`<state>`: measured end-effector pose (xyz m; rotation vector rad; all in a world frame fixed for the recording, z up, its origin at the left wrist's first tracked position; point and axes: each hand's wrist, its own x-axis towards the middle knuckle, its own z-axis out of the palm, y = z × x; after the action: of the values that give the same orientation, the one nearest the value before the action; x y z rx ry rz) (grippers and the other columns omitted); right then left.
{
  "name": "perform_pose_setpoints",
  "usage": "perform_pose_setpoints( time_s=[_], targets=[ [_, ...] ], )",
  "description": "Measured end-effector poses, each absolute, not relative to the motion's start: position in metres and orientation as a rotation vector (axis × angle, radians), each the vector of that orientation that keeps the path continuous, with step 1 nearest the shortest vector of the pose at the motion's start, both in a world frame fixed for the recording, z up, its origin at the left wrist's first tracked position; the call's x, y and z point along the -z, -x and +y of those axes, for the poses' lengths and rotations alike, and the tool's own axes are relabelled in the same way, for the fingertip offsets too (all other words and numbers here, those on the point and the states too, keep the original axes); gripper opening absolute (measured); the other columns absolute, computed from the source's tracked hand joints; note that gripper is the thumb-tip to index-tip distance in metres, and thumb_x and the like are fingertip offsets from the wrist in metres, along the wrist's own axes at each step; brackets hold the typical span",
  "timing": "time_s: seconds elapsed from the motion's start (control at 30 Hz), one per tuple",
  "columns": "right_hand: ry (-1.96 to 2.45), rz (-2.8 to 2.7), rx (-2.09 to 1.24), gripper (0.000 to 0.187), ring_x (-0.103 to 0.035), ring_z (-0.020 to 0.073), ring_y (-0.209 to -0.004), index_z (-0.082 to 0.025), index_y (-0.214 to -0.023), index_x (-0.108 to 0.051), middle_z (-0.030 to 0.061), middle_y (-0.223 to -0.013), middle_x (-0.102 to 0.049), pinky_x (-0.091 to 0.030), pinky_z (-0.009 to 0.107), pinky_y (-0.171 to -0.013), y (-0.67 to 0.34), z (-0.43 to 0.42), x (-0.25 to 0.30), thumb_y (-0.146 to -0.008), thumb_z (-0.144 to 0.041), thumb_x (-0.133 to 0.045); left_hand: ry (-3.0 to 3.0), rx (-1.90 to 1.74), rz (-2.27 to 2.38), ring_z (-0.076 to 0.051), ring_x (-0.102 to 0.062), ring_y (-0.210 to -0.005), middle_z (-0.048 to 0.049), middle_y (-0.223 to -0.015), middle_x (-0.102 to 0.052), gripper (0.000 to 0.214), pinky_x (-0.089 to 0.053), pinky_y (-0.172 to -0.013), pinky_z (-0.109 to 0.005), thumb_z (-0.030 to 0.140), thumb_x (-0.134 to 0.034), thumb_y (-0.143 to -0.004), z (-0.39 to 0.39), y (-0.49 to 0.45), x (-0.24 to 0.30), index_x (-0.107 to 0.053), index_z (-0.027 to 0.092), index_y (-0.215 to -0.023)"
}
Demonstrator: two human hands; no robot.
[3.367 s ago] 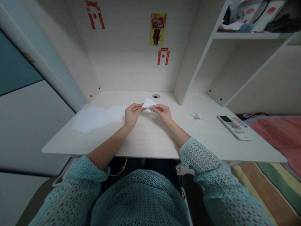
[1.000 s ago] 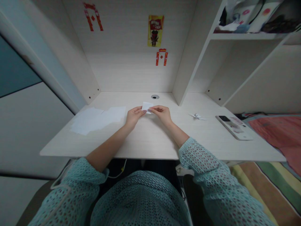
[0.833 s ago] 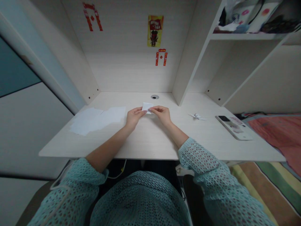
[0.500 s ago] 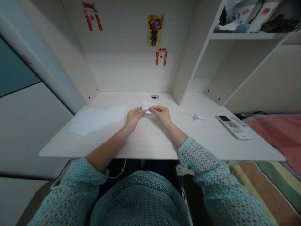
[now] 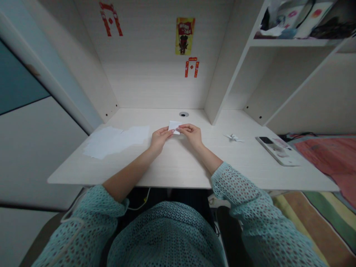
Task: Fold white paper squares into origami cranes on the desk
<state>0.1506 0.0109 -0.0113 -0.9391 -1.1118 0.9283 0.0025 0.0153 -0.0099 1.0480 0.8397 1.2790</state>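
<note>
A small white piece of paper [image 5: 174,125], roughly square and apparently folded, is held up just above the desk between my two hands. My left hand [image 5: 160,139] pinches its left side, thumb in front. From the other side my right hand [image 5: 192,133] grips the right edge with thumb and forefinger, and the two thumbs nearly meet over the paper. Fingers cover both lower corners. To the right on the desk lies a small folded white paper figure [image 5: 234,138], apart from both hands.
Loose white paper sheets [image 5: 116,141] overlap on the left of the white desk [image 5: 178,170]. A phone [image 5: 278,151] lies at the right. Behind is a back panel with red stickers [image 5: 191,67]; an upright divider [image 5: 222,81] and a loaded shelf [image 5: 292,42] stand to the right.
Both hands keep their hold on the small paper, with hardly any finger movement. The whole view has shifted very slightly.
</note>
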Motion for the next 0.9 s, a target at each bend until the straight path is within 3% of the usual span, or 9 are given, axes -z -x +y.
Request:
perform_pose_setpoints(
  time_s=[0.37, 0.7, 0.9],
  targets=[
    [0.962, -1.135, -0.918, 0.034, -0.062, 0.0157, -0.063, -0.018, -0.074, -0.065, 0.0028, -0.066, -0.068, -0.049, 0.030, -0.066, -0.1520, 0.0163, 0.0147, -0.054, -0.043, -0.077, -1.051, -1.276, 0.845, -0.017, -0.064, -0.089, -0.0082, -0.097, -0.070, 0.040, -0.046, -0.091, -0.032, 0.027, -0.079, -0.057, 0.0164, -0.0026, 0.0119, -0.068, 0.013, -0.093],
    [0.996, -1.283, -0.833, 0.034, -0.064, 0.0168, -0.068, -0.018, -0.081, -0.067, 0.0034, -0.069, -0.069, -0.049, 0.030, -0.069, -0.1541, 0.0129, 0.0131, -0.060, -0.044, -0.074, -1.134, -1.264, 0.945, -0.015, -0.063, -0.078, -0.0059, -0.082, -0.069, 0.035, -0.047, -0.083, -0.030, 0.033, -0.080, -0.054, 0.0178, -0.0007, 0.0104, -0.067, 0.013, -0.081],
    [0.979, -1.280, -0.831, 0.029, -0.063, 0.0164, -0.068, -0.017, -0.072, -0.067, 0.0062, -0.076, -0.069, -0.048, 0.030, -0.068, -0.1522, 0.0140, 0.0151, -0.060, -0.043, -0.073, -1.118, -1.308, 0.942, -0.013, -0.062, -0.074, -0.0046, -0.078, -0.068, 0.034, -0.047, -0.081, -0.029, 0.032, -0.080, -0.054, 0.0206, 0.0005, 0.0124, -0.066, 0.013, -0.079]
  ],
)
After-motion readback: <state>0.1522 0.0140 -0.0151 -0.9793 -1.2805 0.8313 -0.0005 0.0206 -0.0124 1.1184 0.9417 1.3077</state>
